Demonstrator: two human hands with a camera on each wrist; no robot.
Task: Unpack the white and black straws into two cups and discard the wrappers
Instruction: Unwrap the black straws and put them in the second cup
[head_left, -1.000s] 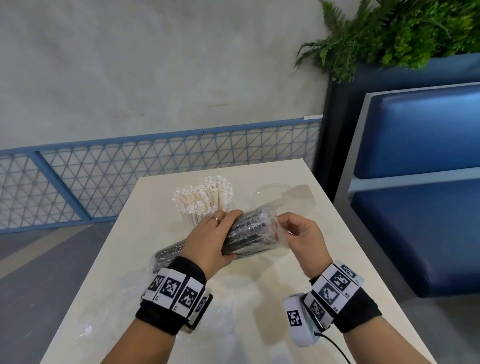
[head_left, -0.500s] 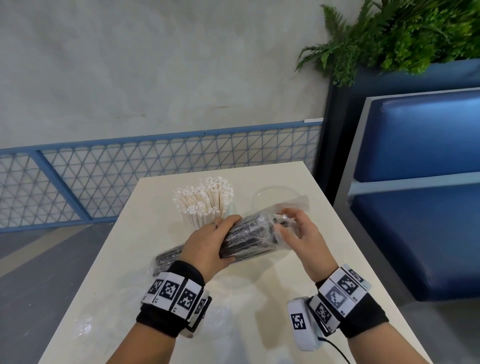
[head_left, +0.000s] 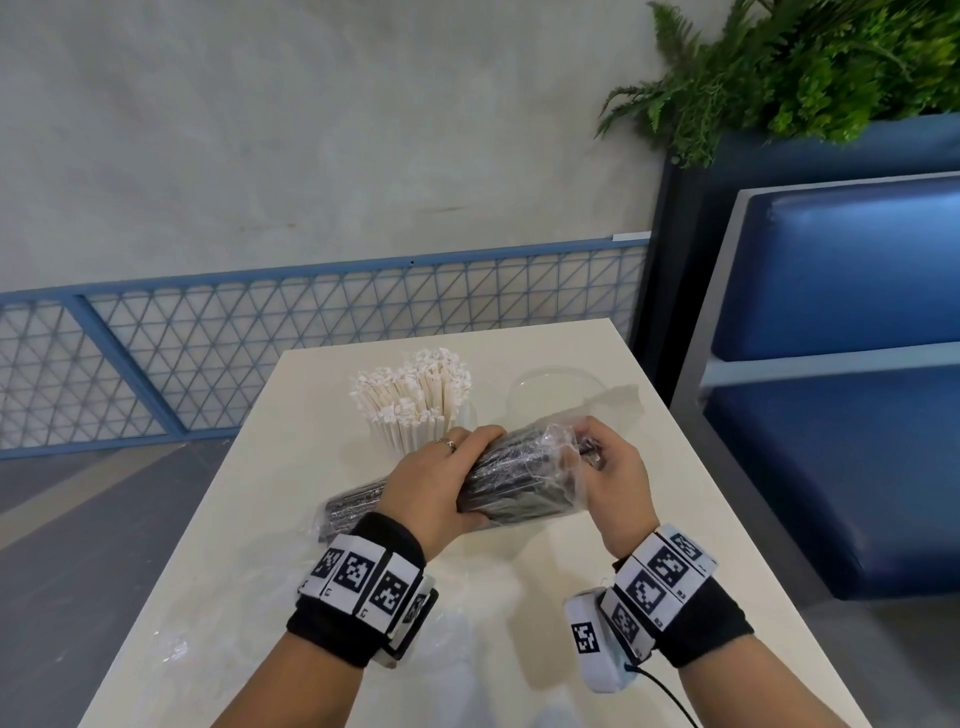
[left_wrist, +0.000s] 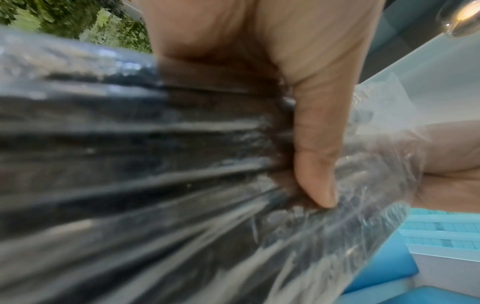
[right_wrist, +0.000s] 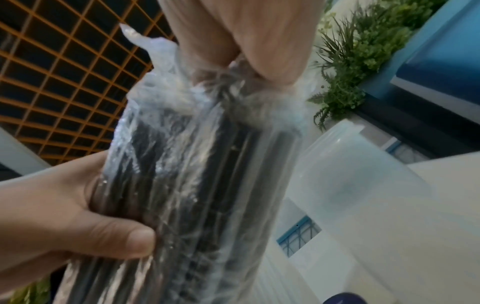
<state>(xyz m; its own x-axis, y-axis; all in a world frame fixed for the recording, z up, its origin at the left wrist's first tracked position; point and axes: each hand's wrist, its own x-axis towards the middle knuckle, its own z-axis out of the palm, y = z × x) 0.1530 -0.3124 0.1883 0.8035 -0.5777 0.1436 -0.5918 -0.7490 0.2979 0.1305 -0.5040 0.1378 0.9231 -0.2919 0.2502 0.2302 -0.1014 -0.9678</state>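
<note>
A bundle of black straws (head_left: 511, 480) in a clear plastic wrapper (head_left: 563, 467) is held just above the table. My left hand (head_left: 441, 483) grips the bundle round its middle, thumb (left_wrist: 315, 164) pressed on the plastic. My right hand (head_left: 605, 467) pinches the wrapper and straw tips at the bundle's right end (right_wrist: 233, 67). White straws (head_left: 415, 400) stand in a cup behind my left hand. An empty clear cup (head_left: 556, 395) stands to their right, also seen close by as a clear cup (right_wrist: 363, 185) in the right wrist view.
The cream table (head_left: 519, 597) carries a loose clear wrapper (head_left: 171, 644) near its front left. A blue bench (head_left: 831, 364) stands close on the right, a blue mesh rail (head_left: 311, 322) behind, a plant (head_left: 805, 67) at top right.
My right hand has moved left onto the bundle's end and closed on the wrapper there, crumpling it. The left hand keeps its grip.
</note>
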